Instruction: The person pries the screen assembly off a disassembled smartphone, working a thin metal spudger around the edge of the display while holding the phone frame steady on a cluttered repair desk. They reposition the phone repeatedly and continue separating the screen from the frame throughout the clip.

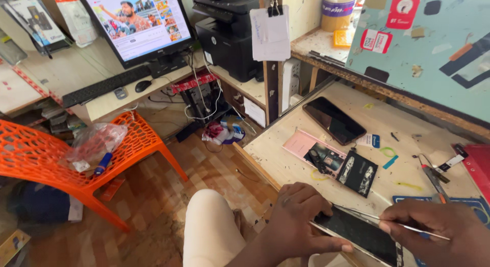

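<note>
View from above a cluttered repair bench. The left hand (301, 216) presses down on a dark-screened phone (357, 234) at the near edge of the pale wooden worktop (286, 160), fingers curled over its left end and gripping it. The right hand (439, 228) pinches a thin metal tool (408, 225) whose tip lies across the phone's upper edge.

Farther back on the same surface lie a second black phone (334, 120), screen up; an opened pink phone shell (314, 152) showing its inner parts; and a small black card (358, 173) bearing two pale strips just to its right. Tweezers (434, 177) and scraps of tape lie at the right. A light blue board (429, 47) with stickers leans over the far right of the bench.

To the left, on a lower desk, stand a lit monitor (138, 24), a keyboard (104, 87) and mouse (143, 86), with a black printer (229, 32) beside them. An orange plastic chair (61, 160) on the patterned floor (204, 170) carries a clear plastic bag (94, 142).
</note>
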`<state>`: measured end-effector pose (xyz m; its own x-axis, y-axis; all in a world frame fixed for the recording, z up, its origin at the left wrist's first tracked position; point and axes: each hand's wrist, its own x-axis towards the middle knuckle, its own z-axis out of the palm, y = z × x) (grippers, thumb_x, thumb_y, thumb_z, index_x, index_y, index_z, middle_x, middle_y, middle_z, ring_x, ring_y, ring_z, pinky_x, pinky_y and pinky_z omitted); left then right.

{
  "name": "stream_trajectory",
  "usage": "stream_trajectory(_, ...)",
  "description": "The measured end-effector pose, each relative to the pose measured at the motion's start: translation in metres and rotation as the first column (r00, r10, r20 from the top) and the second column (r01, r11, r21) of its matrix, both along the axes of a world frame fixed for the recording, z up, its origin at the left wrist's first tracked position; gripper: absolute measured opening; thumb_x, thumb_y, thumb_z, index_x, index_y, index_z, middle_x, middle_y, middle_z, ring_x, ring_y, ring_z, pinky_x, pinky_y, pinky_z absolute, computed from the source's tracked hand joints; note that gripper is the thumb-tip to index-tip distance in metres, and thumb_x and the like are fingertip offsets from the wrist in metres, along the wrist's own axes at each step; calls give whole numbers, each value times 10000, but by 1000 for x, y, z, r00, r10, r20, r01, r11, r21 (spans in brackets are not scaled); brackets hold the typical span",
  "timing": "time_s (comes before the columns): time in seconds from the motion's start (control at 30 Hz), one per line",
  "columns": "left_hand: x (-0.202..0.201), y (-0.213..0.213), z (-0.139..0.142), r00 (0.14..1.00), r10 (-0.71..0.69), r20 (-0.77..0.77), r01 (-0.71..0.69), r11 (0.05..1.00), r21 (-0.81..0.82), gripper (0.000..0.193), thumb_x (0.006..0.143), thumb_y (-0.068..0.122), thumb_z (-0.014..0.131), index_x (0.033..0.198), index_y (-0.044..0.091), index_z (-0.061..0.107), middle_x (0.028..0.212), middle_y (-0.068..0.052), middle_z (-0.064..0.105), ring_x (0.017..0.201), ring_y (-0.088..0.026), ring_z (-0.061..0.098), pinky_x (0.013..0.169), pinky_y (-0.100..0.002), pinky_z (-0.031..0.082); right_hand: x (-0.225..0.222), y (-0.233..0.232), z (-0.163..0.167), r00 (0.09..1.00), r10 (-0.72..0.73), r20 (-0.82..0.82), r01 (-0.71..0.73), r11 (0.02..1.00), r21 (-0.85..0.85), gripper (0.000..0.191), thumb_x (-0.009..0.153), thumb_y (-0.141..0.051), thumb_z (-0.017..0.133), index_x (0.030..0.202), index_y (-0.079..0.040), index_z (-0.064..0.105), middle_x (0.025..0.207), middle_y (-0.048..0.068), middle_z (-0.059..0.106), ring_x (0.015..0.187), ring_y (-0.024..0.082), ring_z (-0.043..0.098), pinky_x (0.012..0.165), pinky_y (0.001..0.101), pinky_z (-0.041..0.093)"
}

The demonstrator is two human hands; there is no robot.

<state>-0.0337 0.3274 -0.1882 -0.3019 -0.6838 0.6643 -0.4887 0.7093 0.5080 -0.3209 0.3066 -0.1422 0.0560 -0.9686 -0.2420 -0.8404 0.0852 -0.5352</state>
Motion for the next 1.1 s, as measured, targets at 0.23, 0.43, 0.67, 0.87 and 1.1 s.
stream_trajectory(0.23, 1, -1, 0, 1000, -5, 5, 5, 1000, -3, 606, 730, 686, 842, 887, 119, 701, 926, -1, 678, 1030, -212, 674, 1015, -353, 480, -50, -20, -39, 990, 76, 116, -72, 997, -43, 214, 837, -210, 851, 1016, -101, 804, 880, 57, 779, 856, 149, 779, 869, 299, 665)
stream_trajectory(0.43, 1, -1, 1, 1000, -7, 5, 7, 1000, 17, 616, 736, 701, 834, 877, 117, 699, 910, -2, 674, 999, -214, 658, 1011, -352, 485, -75, -32, -51, 913, 404, 55, -389, 904, -177, 217, 887, -235, 799, 1094, -172, 796, 924, 12, 798, 896, 119, 794, 872, 322, 625)
stream_trajectory(0.67, 2, -2, 4, 999, -34, 11, 35, 999, -36, 588, 716, 645, 857, 912, 121, 677, 962, -35, 675, 1005, -266, 665, 967, -413, 484, -48, -1, 13, 896, 357, -264, -417, 881, -224, 227, 867, -269, 723, 1077, -227, 799, 907, -22, 783, 782, 147, 751, 699, 317, 608)
stream_trajectory(0.87, 0, -3, 7, 998, -62, -17, 61, 998, -17, 582, 687, 615, 875, 868, 107, 656, 960, -36, 698, 965, -255, 675, 932, -420, 478, -25, 25, 28, 881, 379, -282, -469, 772, -428, 214, 812, -214, 746, 1018, -214, 806, 856, -27, 713, 720, 162, 715, 625, 336, 569)
stream_trajectory(1.1, -3, -4, 9, 1000, -31, -1, 31, 999, -41, 593, 679, 629, 873, 851, 106, 653, 937, -36, 691, 967, -261, 671, 941, -426, 473, -4, 28, 40, 724, 440, -531, -689, 478, -544, 228, 793, -270, 808, 1012, -213, 787, 767, -10, 581, 687, 193, 621, 632, 372, 526)
